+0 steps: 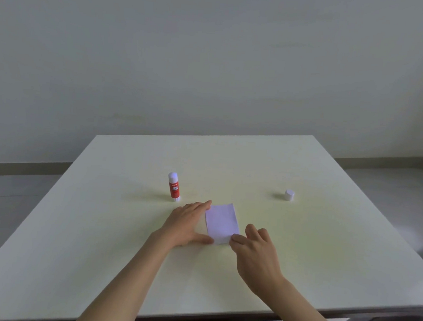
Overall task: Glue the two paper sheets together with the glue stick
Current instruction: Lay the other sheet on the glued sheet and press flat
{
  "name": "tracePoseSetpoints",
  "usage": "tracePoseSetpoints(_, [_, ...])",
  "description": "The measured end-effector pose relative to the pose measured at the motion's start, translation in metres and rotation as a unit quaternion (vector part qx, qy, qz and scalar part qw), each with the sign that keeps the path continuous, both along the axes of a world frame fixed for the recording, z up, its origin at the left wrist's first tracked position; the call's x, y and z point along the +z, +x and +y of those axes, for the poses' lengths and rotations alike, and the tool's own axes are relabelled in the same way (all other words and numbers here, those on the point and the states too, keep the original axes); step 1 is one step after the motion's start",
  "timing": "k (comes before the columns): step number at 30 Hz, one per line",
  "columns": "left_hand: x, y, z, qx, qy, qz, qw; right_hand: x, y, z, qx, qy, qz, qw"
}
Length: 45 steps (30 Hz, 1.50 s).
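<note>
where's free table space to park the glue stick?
Free: the wide strip between glue stick and cap, the whole far table, and both near corners. Crowded: the middle, where left hand and right hand flank the paper.

Two bare forearms, no sleeves, left hand (189, 222), right hand (256, 255), no rings or watch visible

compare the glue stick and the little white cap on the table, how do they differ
The glue stick is tall with a red label; the cap is short, stubby and plain white. The glue stick stands left of the paper, close to the left hand; the cap sits alone, off to the right, far from both hands. Both stand upright on the table, and neither is being touched.
</note>
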<state>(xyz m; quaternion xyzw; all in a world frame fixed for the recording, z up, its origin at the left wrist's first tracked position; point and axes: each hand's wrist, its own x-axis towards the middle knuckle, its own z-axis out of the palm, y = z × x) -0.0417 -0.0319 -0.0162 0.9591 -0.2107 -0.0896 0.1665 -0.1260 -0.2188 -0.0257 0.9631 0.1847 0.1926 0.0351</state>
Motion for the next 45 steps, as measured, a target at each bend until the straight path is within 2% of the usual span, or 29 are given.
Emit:
tracePoseSetpoints(8, [-0.001, -0.001, 0.0, 0.006, -0.013, 0.002, 1.0, 0.001, 0.02, 0.021, 0.044, -0.012, 0.061, 0.997])
tracePoseSetpoints(15, [-0.001, 0.001, 0.001, 0.001, -0.003, 0.005, 1.0, 0.001, 0.049, 0.008, 0.019, 0.033, 0.132, 0.99])
tracePoseSetpoints(20, [-0.001, 0.0, 0.0, 0.009, -0.008, 0.006, 1.0, 0.003, 0.06, -0.005, -0.031, 0.033, 0.133, 0.99])
tracePoseSetpoints(34, [0.0, -0.006, 0.003, 0.027, -0.073, 0.046, 0.996, -0.003, 0.062, -0.002, -0.025, 0.063, 0.129, 0.989])
tracePoseSetpoints(38, [0.001, -0.006, 0.003, 0.035, -0.088, 0.062, 0.994, -0.007, 0.061, -0.002, -0.017, 0.125, 0.12, 0.985])
tracePoseSetpoints(45, [0.014, -0.014, 0.003, 0.034, -0.157, 0.039, 0.986, 0.012, 0.055, -0.002, -0.014, 0.288, 0.024, 0.957])
